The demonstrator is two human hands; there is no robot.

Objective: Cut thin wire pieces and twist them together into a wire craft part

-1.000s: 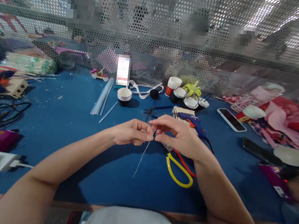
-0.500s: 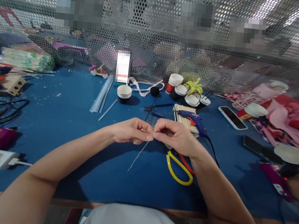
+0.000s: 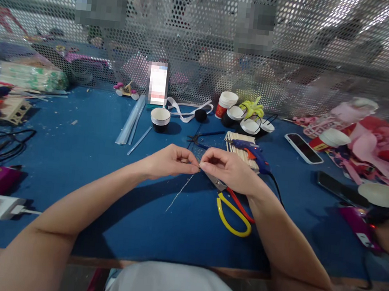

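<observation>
Left hand point(image 3: 168, 162) grip pinched on strand point(image 3: 180, 192); I can't tell if right hand point(image 3: 228, 168) clamps too. Fingertips meet, likely for fine control. Strand hangs over bench point(image 3: 89, 120), below tips. Scissors point(image 3: 221, 196) near right, probably for easy reach.

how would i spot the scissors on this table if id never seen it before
Find the blue table and look just right of its middle, toward the near edge. There, beside the inner side of the person's right forearm, lie the scissors, their handles nearer the person than their blades. One yellow handle and one red set them apart from the blue glue gun farther back.
</observation>
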